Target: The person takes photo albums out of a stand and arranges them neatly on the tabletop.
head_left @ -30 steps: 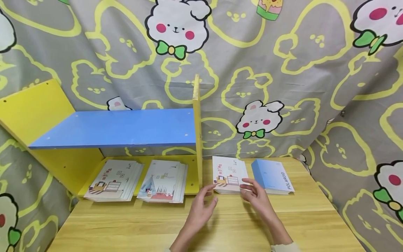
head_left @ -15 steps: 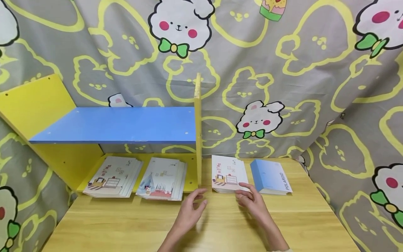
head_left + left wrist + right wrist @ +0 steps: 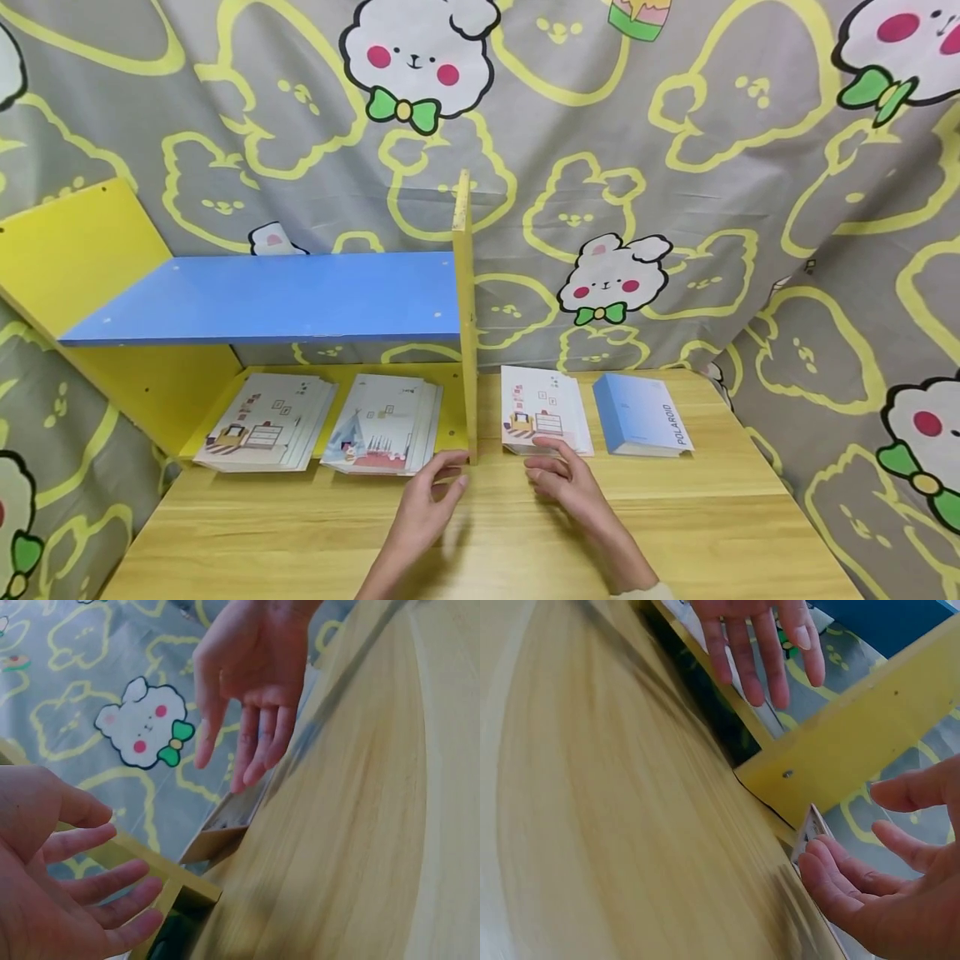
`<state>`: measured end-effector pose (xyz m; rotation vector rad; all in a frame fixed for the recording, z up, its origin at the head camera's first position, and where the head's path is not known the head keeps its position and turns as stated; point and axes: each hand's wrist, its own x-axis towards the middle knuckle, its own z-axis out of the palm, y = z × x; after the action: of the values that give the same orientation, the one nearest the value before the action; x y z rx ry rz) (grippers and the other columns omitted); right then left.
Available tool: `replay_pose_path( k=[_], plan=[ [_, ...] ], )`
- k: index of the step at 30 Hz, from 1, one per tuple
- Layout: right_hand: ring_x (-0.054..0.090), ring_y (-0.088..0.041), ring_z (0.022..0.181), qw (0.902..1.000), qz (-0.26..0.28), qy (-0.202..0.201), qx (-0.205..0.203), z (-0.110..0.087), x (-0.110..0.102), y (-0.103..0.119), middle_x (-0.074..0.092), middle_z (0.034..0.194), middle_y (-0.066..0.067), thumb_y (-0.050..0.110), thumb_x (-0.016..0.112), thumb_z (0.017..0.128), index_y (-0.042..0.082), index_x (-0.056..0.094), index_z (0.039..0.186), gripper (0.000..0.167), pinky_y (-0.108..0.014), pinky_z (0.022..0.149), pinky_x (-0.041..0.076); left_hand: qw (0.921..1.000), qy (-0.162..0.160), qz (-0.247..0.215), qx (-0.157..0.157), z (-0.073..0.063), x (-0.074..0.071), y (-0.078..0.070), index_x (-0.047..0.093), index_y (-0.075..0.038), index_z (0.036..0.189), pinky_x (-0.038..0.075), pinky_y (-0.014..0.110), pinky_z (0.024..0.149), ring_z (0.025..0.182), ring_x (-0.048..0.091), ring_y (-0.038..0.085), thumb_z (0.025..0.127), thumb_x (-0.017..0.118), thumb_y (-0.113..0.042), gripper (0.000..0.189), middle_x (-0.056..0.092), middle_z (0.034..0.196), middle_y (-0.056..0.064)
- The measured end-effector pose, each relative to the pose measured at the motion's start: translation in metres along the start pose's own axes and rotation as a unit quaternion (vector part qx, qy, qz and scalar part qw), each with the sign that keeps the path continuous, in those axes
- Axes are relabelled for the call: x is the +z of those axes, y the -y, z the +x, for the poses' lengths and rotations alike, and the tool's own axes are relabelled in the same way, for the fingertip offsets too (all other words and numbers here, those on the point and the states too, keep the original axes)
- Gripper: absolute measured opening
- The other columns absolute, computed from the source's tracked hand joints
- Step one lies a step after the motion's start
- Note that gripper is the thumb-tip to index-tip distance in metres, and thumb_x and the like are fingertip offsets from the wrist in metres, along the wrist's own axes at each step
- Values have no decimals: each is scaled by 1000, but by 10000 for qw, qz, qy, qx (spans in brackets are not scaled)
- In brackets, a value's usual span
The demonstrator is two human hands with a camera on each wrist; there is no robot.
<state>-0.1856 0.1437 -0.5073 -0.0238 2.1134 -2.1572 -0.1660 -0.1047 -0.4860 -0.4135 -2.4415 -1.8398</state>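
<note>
My left hand hovers over the table in front of the yellow upright panel, fingers loosely bent, holding nothing. Just before a white illustrated stack of cards or booklets, my right hand is also bare, its fingertips overlapping the stack's lower edge in the head view; contact cannot be told. To the right lies a blue block marked POLAROID. Two similar white stacks rest on the shelf's bottom board: one with a chair drawing, another with a tent drawing. The left wrist view shows both palms with nothing in them.
A yellow shelf unit with a blue middle board stands at the left, its upright side panel between the stacks. The wooden table extends toward me. Behind hangs a grey cartoon-patterned cloth.
Both hands have shifted left and slightly toward me, away from the white stack right of the panel. The stacks and the blue block stay in place; the head view shifts a little.
</note>
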Motion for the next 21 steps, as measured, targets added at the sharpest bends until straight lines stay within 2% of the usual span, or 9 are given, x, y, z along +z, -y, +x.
replay_pose_path(
  k=[7, 14, 21],
  plan=[
    [65, -41, 113, 10000, 10, -17, -18, 1, 13, 0, 61, 130, -32, 4, 66, 97, -1, 50, 142, 48, -42, 87, 61, 9996, -218, 168, -9, -4, -11, 0, 64, -6, 130, 52, 58, 100, 118, 61, 45, 98, 68, -6, 32, 65, 129, 20],
    [66, -41, 108, 9998, 77, -103, -144, -1, 23, 1, 63, 125, -31, 1, 65, 95, -2, 50, 140, 47, -45, 87, 61, 9974, -483, 505, 181, -3, -23, -2, 60, -6, 136, 53, 56, 99, 117, 61, 44, 97, 67, -2, 40, 62, 134, 22],
    [67, -40, 108, 9998, 146, -5, -169, -5, 33, 0, 65, 122, -30, 0, 63, 95, -3, 49, 139, 46, -48, 89, 60, 9942, -667, 828, 178, -2, -37, -7, 62, -6, 135, 55, 56, 96, 117, 62, 40, 95, 68, 0, 41, 61, 138, 19]
  ],
)
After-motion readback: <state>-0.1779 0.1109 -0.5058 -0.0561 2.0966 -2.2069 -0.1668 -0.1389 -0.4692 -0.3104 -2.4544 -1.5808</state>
